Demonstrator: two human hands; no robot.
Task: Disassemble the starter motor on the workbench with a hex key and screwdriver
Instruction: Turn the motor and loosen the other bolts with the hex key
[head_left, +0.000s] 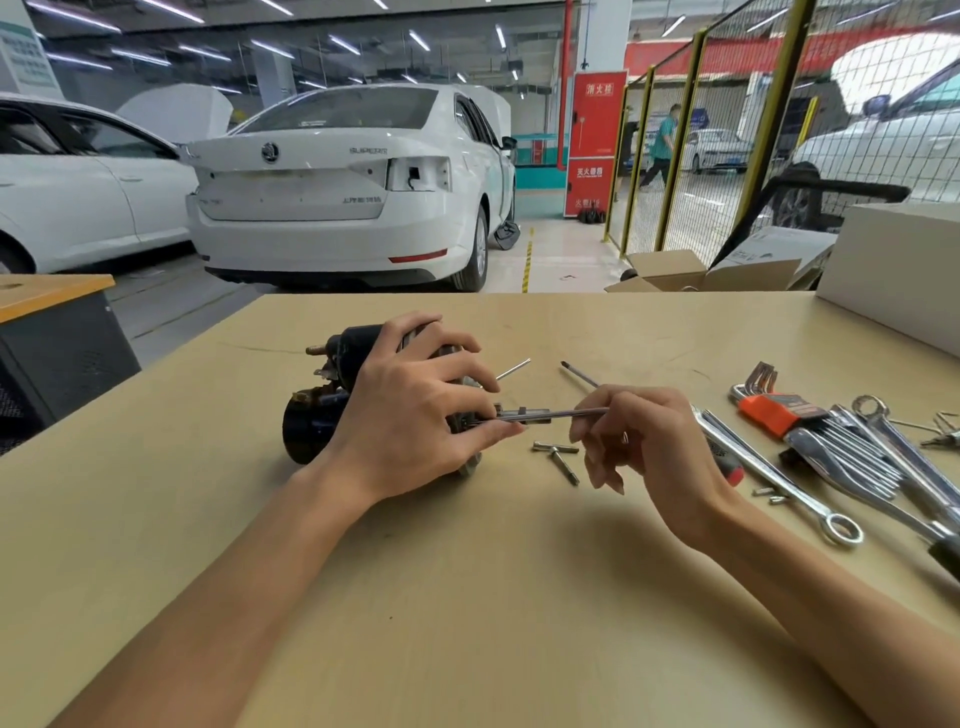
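Left hand (415, 410) draped over the starter motor (322, 415), fingers curled round the black cylindrical body lying on its side on the tan workbench (467, 597). Right hand (644, 441) pinches a long thin steel through-bolt (561, 413) that runs level into the motor's end. Two short bolts (558, 454) lie crossed just below it. To the right, an orange-holdered hex key set (774, 410), shiny chrome wrenches (852, 462), and a screwdriver (587, 378) whose red-and-black handle peeks out behind the wrist. Behind the bench, a white sedan (337, 187) badged "SUPERB".
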